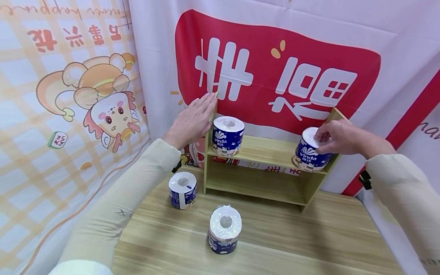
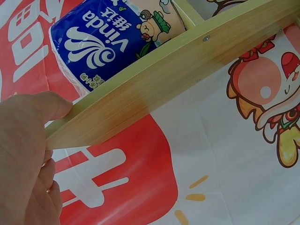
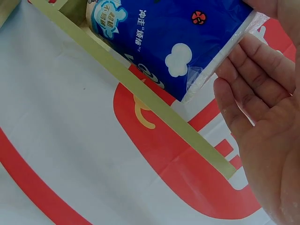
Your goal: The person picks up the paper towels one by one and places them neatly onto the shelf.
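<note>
two hands (image 1: 194, 120), four paper rolls (image 1: 225, 229), one wooden shelf (image 1: 268, 149).

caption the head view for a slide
Left grip on the wooden shelf's side panel, right grip holding a Vinda toilet roll at the upper tier.

A small booth-like corner is being formed by printed cloth hangings; the kind of building around it is being left unclear. The left side is being closed off by a checked hanging (image 1: 20, 110) with a cartoon figure (image 1: 109, 109), the back by a white hanging (image 1: 154, 57) with a red panel (image 1: 264, 82) bearing large characters. Within it, a small wooden shelf (image 1: 268, 151) and wrapped paper rolls (image 1: 225, 231) are being carried by a wood-grain counter (image 1: 282, 240).
</note>
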